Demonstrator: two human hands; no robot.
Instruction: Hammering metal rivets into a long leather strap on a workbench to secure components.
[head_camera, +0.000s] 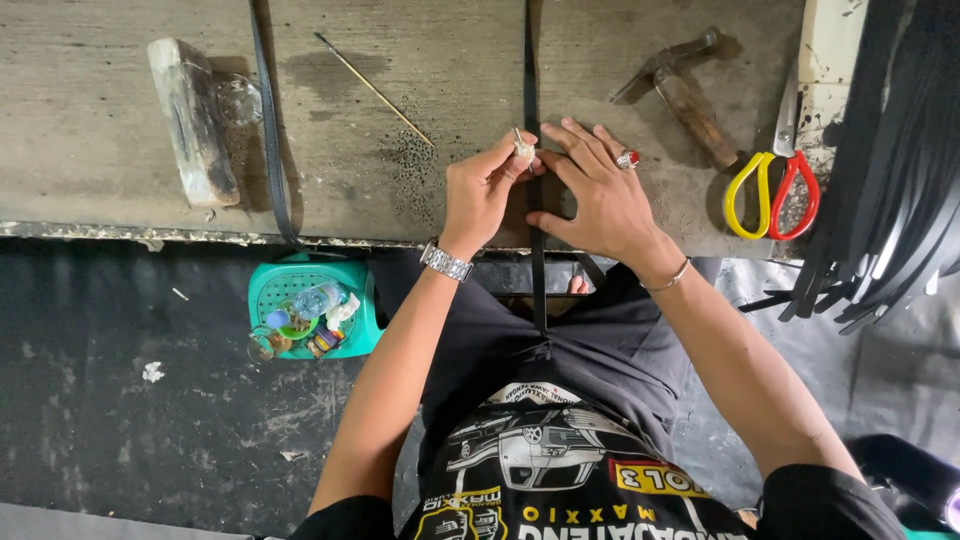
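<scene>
Near the table (420, 60) edge, left hand (480, 195) grip pinches a small pale piece (522, 148); right hand (605, 195) (fingers spread) presses the black strap (531, 60), hammer (680, 95) at 2 o'clock.

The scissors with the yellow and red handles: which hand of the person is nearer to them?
Right. The right hand lies flat on the black strip, a little to the left of the scissors. The left hand is farther left, beyond the right hand, pinching a small white object.
</scene>
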